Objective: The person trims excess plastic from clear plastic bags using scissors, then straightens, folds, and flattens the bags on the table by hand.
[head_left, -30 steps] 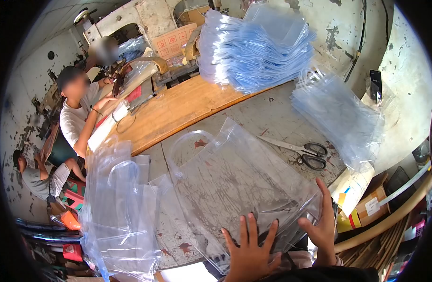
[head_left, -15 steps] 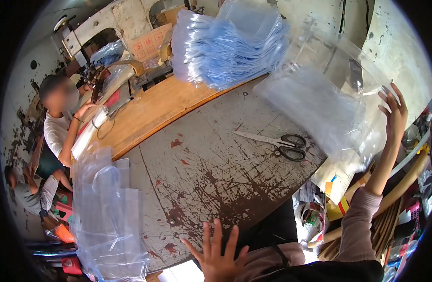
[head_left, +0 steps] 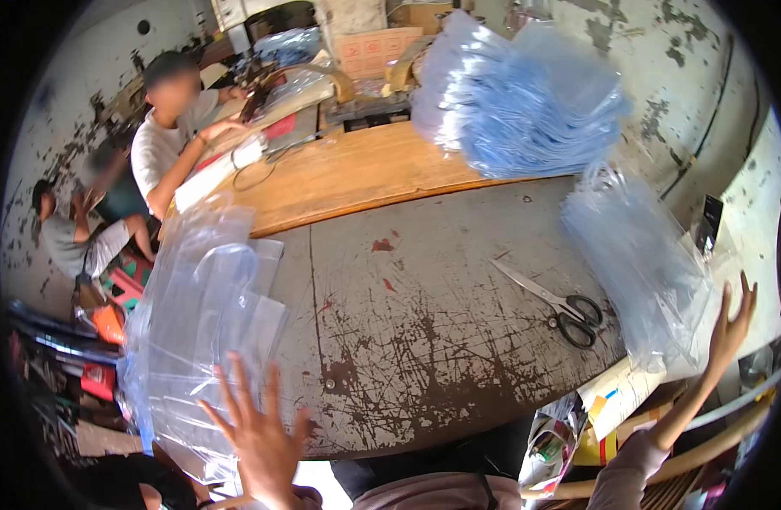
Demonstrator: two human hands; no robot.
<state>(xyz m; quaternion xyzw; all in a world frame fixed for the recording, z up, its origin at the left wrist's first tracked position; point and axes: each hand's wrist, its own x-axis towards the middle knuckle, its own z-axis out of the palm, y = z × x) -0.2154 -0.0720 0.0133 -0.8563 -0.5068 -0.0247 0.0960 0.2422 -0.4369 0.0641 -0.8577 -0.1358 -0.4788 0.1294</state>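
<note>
Clear plastic bags in a loose pile at L end of scratched table; L hand open, fingers spread, at pile's near R side, contact unclear; big bluish stack at back; scissors flat; R pile beside them; R hand empty, fingers apart, just R of it

Scuffed desk below peeling walls
Over here, an orange-brown wooden board lines its far edge.

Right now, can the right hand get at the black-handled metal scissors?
Probably yes: the right hand looks empty and the scissors lie uncovered; it would pass over the clear plastic bag stack between.
</note>
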